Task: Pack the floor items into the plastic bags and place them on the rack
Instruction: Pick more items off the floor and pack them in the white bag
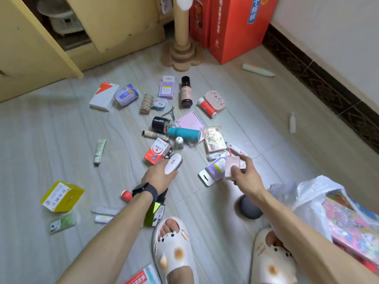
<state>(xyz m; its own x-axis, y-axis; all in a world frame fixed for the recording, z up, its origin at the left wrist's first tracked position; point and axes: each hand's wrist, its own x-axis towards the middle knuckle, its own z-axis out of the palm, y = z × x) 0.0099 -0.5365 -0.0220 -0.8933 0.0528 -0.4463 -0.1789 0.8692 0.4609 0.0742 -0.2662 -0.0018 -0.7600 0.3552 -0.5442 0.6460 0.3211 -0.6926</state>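
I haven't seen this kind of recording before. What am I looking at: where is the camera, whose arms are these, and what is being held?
No machine here: one camera worn on a person's head looks down at their own bare hands. The left hand, with a watch on its wrist, grips a white oval item. The right hand pinches a small pink box over a lilac carded pack; whether that pack is held too is unclear. Toiletries and boxes lie scattered on the floor, among them a teal bottle and a yellow box. A white plastic bag lies beside the right arm.
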